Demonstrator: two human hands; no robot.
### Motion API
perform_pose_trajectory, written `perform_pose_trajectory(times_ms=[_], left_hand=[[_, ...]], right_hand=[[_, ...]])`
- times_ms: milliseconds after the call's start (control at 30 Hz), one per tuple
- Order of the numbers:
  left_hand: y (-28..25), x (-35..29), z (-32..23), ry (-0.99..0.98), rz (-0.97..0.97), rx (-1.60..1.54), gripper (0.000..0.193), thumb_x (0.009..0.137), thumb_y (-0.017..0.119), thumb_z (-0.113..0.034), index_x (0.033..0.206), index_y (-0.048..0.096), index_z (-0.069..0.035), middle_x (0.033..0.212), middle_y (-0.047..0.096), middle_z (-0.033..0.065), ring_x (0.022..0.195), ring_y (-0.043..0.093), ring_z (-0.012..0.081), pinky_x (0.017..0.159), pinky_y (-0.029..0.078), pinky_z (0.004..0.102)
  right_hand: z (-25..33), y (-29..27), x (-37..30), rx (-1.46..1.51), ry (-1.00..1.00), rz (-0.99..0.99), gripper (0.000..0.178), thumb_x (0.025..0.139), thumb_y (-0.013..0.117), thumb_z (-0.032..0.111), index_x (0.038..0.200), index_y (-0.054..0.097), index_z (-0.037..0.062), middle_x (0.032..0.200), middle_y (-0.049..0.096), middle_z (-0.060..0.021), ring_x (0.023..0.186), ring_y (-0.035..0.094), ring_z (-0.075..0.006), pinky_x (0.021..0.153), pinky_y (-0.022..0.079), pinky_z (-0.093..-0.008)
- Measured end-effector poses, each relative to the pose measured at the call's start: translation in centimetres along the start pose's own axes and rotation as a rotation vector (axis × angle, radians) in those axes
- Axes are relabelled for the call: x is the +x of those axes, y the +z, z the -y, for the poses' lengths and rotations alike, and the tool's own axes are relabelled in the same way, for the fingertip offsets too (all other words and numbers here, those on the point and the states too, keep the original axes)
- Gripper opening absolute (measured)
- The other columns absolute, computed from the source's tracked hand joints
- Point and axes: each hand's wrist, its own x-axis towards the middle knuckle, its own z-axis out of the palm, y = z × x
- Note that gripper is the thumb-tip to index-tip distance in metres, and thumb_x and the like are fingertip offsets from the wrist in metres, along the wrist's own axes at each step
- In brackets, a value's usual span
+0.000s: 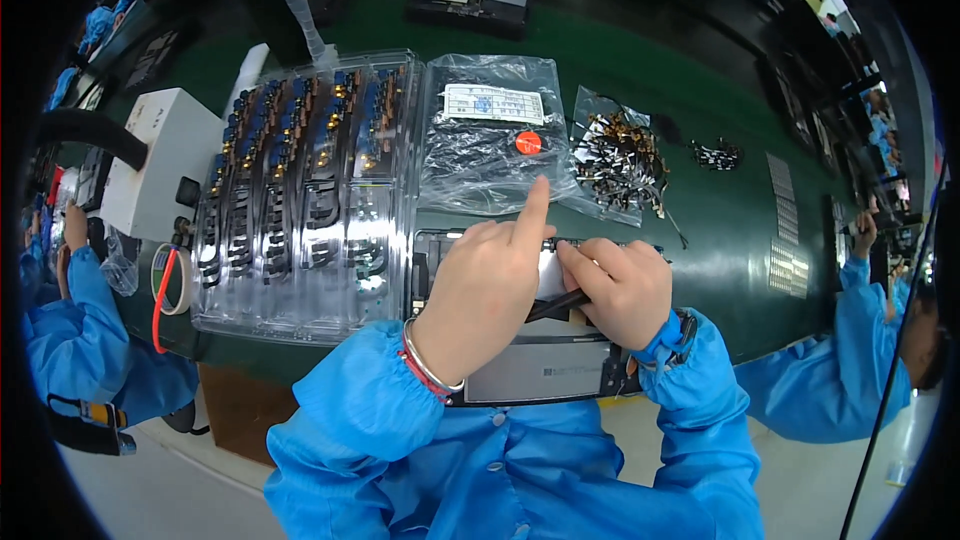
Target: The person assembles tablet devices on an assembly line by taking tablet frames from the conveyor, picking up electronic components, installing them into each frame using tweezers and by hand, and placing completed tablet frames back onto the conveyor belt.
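An opened tablet-like device (435, 252) with a flat grey battery (535, 372) lies in front of me, partly covered by both hands. My left hand (485, 280) is over its upper left part, index finger stretched toward the far side. The other fingers curl under, and whatever they hold is hidden. Over the device's right half, my right hand (622, 290) is closed, thumb and fingertips close to the upper edge. A slim black rod-like thing (555, 307) sticks out of it toward the left; its exact kind does not show.
Left of the device stand clear trays (300, 310) of flex-cable parts. Beyond it lie a clear bag (490, 165) of black parts and a bag of small cables (620, 160), with a loose cable pile (717, 153) farther right. A white box (160, 155) stands far left. Co-workers sit on both sides.
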Motion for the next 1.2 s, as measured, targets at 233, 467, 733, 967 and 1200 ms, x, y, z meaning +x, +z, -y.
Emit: perform_pose_trajectory(times_ms=[233, 467, 733, 967, 1200], left_hand=[[0.0, 0.0, -0.4, 0.033, 0.078, 0.065, 0.065, 0.069, 0.048, 0.008, 0.131, 0.031, 0.006, 0.096, 0.064, 0.0062, 0.088, 0.059, 0.0252, 0.083, 0.044, 0.0381], [0.0, -0.9, -1.7, 0.109, 0.165, 0.439, 0.062, 0.071, 0.052, 0.001, 0.130, 0.035, 0.000, 0.103, 0.062, 0.0038, 0.104, 0.054, 0.0180, 0.095, 0.029, 0.0559], [-0.2, -1.8, -2.6, 0.176, 0.202, 0.510, 0.057, 0.071, 0.053, -0.002, 0.127, 0.041, -0.004, 0.118, 0.054, 0.0078, 0.116, 0.047, 0.0249, 0.098, 0.021, 0.0606], [-1.4, -1.5, -2.2, 0.223, 0.289, 0.478, 0.048, 0.074, 0.052, -0.014, 0.120, 0.047, -0.003, 0.123, 0.050, 0.0088, 0.118, 0.044, 0.0274, 0.095, 0.023, 0.0628], [-2.1, -1.2, -2.7, 0.191, 0.436, 0.490, 0.051, 0.072, 0.054, -0.012, 0.122, 0.047, -0.007, 0.133, 0.041, 0.0072, 0.123, 0.038, 0.0310, 0.099, 0.017, 0.0630]], right_hand=[[0.7, 0.1, 0.1, -0.032, 0.043, 0.042, 0.044, 0.053, 0.068, 0.009, 0.096, 0.063, 0.0092, 0.077, 0.057, 0.0004, 0.054, 0.050, -0.0163, 0.050, 0.036, -0.0284], [-2.7, -3.4, -3.0, 0.066, 0.184, -0.140, 0.019, 0.073, 0.065, 0.009, 0.092, 0.065, 0.0084, 0.081, 0.058, -0.0030, 0.062, 0.058, -0.0199, 0.051, 0.043, -0.0310], [-2.1, -2.6, -7.2, 0.121, 0.540, -0.100, 0.025, 0.069, 0.067, 0.003, 0.093, 0.064, 0.0081, 0.089, 0.058, -0.0056, 0.070, 0.061, -0.0264, 0.059, 0.049, -0.0329], [-2.6, -2.2, -6.6, 1.070, 0.834, -0.310, 0.007, 0.082, 0.057, 0.001, 0.088, 0.059, -0.0025, 0.086, 0.060, -0.0046, 0.080, 0.058, -0.0061, 0.063, 0.046, -0.0206], [-1.9, -1.6, -6.7, 0.680, 0.902, -0.251, 0.018, 0.076, 0.063, 0.002, 0.093, 0.063, 0.0005, 0.077, 0.064, -0.0074, 0.067, 0.061, -0.0115, 0.060, 0.048, -0.0242]])
